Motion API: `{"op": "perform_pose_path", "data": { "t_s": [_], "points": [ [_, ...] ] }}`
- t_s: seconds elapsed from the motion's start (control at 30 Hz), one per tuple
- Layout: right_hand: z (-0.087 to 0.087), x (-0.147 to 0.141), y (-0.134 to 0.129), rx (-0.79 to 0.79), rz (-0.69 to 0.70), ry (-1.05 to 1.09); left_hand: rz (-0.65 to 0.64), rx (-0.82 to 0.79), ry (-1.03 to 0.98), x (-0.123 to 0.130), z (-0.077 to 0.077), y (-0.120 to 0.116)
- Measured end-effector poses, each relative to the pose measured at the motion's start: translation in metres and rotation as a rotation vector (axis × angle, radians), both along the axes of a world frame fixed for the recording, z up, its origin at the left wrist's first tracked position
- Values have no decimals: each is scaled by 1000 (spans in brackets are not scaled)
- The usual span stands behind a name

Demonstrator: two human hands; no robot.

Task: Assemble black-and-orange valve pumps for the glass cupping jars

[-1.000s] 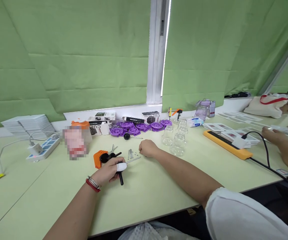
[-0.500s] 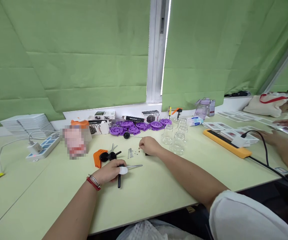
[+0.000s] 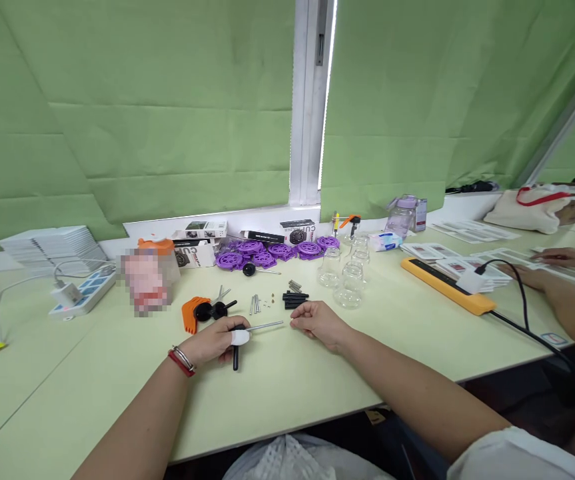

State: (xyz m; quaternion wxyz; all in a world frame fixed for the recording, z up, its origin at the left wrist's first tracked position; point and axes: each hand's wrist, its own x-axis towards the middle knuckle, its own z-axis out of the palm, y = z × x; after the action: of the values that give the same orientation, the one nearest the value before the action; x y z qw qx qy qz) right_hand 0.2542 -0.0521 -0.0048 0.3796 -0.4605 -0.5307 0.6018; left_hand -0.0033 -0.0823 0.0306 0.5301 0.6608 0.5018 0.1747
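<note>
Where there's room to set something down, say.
Bare: by the table's front edge, between left forearm and right forearm; from right forearm to orange power strip; from left forearm to white power strip. Crowded: farther back, with silver rods, black tubes, clear cups, purple parts.

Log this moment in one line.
left hand: holds metal rod, black part | right hand: near rod tip, contents unclear | nearby: black cylinders, metal pins

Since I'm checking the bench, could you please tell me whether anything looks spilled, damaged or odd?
I see nothing spilled or damaged. The pink item at the left is pixelated into blocks, so its condition cannot be told. A white covering on the left hand also stands out, since the right hand shows none.
</note>
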Motion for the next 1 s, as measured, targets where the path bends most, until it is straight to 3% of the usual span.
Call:
{"op": "perform_pose_path", "data": {
  "t_s": [0.43, 1.0],
  "points": [
    [-7, -5, -1, 162, 2, -66, -25, 4, -67, 4, -6, -2],
    [-3, -6, -4, 185, 3, -146, -48, 23, -77, 6, -8, -2]
  ]
}}
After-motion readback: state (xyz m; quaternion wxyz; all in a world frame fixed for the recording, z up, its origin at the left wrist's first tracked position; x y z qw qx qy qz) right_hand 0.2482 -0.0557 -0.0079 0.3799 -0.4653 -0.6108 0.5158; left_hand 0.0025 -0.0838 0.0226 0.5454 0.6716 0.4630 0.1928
